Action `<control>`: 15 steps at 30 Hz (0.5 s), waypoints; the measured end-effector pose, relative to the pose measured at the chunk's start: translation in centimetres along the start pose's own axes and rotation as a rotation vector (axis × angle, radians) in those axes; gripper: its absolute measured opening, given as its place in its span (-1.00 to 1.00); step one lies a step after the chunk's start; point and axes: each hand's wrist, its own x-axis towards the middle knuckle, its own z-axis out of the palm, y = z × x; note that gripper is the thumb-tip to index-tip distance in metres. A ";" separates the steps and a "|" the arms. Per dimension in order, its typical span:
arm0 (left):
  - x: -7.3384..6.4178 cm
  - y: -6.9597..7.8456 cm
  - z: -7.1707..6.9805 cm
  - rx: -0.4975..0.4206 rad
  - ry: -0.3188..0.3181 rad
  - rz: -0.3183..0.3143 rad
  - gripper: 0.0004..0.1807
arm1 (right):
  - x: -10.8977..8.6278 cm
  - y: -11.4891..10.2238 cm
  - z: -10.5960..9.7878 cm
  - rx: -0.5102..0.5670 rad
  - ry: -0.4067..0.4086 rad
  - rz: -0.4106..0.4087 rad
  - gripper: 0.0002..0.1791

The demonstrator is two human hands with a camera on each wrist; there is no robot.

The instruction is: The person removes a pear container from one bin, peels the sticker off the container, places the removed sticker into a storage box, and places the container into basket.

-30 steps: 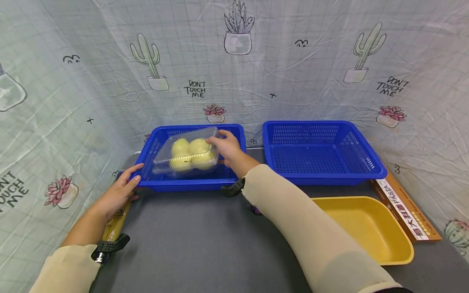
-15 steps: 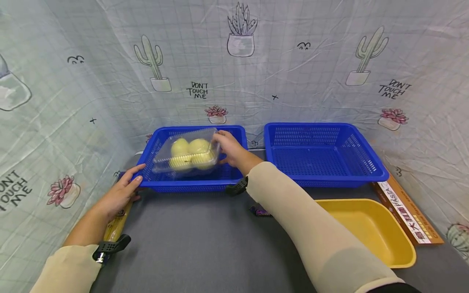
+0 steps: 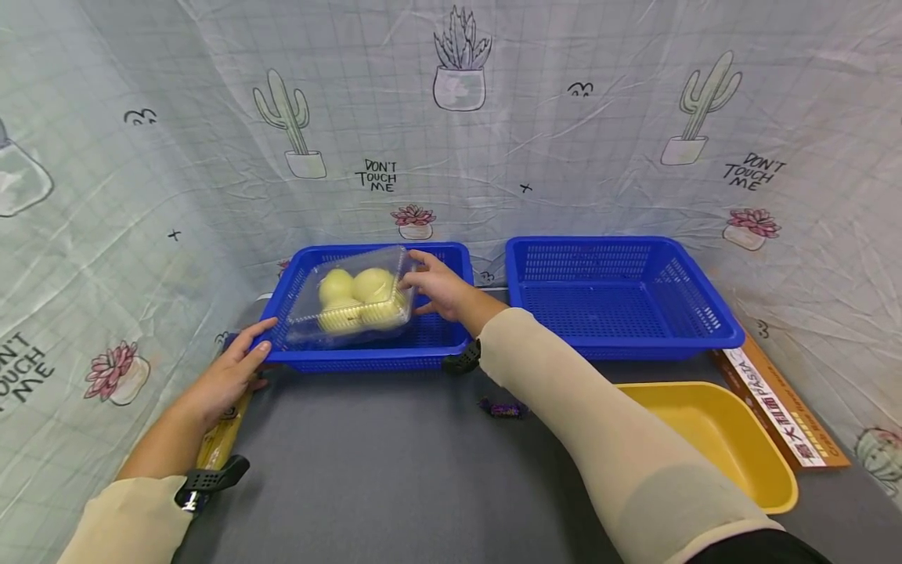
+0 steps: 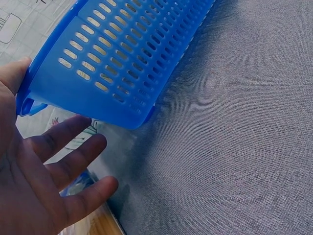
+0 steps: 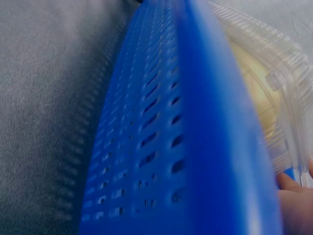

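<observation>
A clear plastic clamshell box (image 3: 303, 317) of pale yellow-green round fruit (image 3: 373, 283) lies tilted in the left blue basket (image 3: 366, 360). My right hand (image 3: 440, 286) is at the box's right end with fingers spread, thumb and fingertips right at its edge. In the right wrist view, fingertips (image 5: 291, 183) show beside the clear box (image 5: 293, 105), beyond the blue rim. At the basket's front left corner, my left hand (image 3: 225, 376) rests thumb and forefinger on the rim. Its other fingers extend loosely below the rim, beside the basket wall (image 4: 112, 58).
Another blue basket (image 3: 585, 305) stands at the back right. In front of it is a yellow tub (image 3: 705, 423), partly behind my right sleeve. Long pasta boxes (image 3: 782, 403) lie at the far right. A small purple wrapper (image 3: 503, 409) and a yellow packet (image 3: 221, 439) lie on the grey table.
The fruit box has shifted slightly left and lower in the basket. My right hand's fingers have spread from their hold on its end. The left hand stays on the basket rim.
</observation>
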 end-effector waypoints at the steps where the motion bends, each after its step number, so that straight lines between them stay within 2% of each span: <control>1: 0.0 0.0 0.0 0.001 0.001 0.001 -0.30 | 0.1 0.1 0.0 -0.008 0.001 -0.002 -0.03; 9: 0.0 0.0 0.1 0.009 0.003 0.001 -0.30 | 0.6 0.3 -0.1 0.001 -0.006 -0.021 -0.08; 15: -0.1 0.1 0.1 0.003 -0.002 0.001 -0.30 | 0.3 0.1 -0.3 -0.040 -0.035 -0.010 -0.13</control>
